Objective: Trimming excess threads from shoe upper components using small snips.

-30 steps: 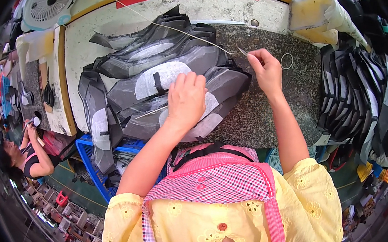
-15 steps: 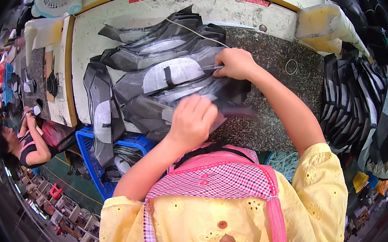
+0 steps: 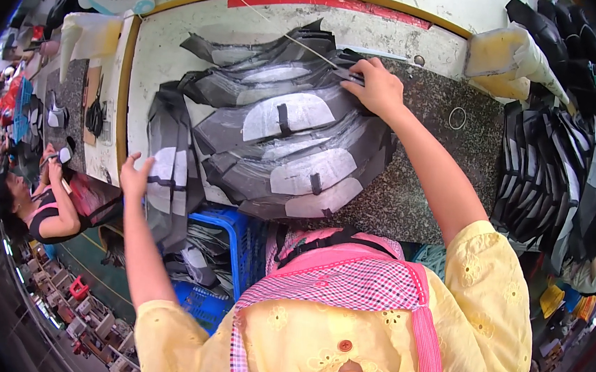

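While the right hand (image 3: 378, 86) grips, the left hand (image 3: 135, 175) gapes

Fingers part beside a stack (image 3: 166, 202); the right pinches a slim grey item (image 3: 351, 76) by panels (image 3: 289, 124) fanned across the table (image 3: 165, 33). Handling panels, I'd judge; lifting one needs firm fingers.

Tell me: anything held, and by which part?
Right grip pinches a slim grey thing, identity and part unclear; left grip seems empty, beside grey pieces.

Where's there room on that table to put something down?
Bare room: the speckled board between the heap of grey pieces and the dark stack at right, around a thin ring, though the right forearm crosses it. Also the pale tabletop between the heap's upper left and the yellow edge. Crowded: the middle, under the heap.
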`<state>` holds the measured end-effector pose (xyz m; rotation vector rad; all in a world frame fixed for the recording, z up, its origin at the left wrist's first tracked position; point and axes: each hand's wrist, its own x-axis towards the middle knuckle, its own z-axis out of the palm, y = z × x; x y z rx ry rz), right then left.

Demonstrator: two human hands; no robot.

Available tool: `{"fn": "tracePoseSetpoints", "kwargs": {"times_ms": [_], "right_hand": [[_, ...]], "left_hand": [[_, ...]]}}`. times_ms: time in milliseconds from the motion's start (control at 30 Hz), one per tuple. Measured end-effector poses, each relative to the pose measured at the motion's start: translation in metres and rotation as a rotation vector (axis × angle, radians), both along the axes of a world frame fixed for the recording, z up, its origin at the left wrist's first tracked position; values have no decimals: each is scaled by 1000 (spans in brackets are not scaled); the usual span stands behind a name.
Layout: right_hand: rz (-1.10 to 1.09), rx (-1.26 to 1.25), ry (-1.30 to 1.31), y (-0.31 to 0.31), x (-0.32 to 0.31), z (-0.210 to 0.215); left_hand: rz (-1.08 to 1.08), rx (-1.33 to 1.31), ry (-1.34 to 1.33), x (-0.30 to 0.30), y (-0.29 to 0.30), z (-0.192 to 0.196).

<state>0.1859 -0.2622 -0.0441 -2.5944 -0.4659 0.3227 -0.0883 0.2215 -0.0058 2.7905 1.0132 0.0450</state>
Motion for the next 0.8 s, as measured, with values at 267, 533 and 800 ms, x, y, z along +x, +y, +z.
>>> {"fn": "tracePoseSetpoints", "kwargs": {"times_ms": [267,533,800], "right_hand": [[-32,515,74,-52,-17,22],[-99,55,-4,-23,-2,7],[74,462,187,-33,-4,43]], "left_hand": [[-98,-749,-364,114,-244,61],[-107,-1196,-372,210,-313,23],[465,-1865,-497,206,-345,7]]}}
